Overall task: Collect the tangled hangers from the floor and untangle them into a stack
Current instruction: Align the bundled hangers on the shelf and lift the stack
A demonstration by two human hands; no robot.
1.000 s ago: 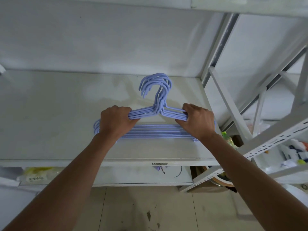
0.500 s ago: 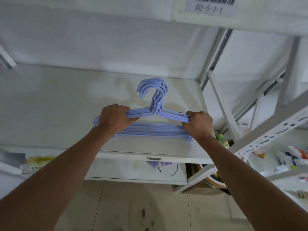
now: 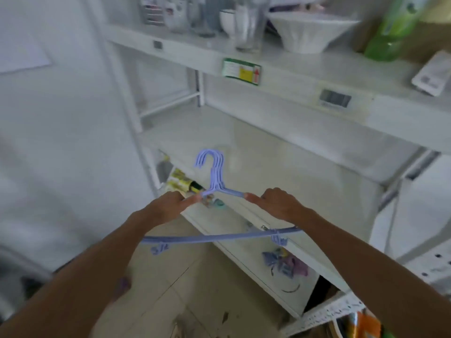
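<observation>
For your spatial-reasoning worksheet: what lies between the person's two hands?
In the head view, the stacked blue hangers span the gap between the left hand and right hand, hooks rising between them.

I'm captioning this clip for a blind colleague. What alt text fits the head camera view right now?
Two bare hands, left hand and right hand, hold a bundle of lilac hangers in the air by its shoulders, hooks up, in front of white metal shelving. The image is motion-blurred; bowls and a green bottle stand on the upper shelf.
</observation>
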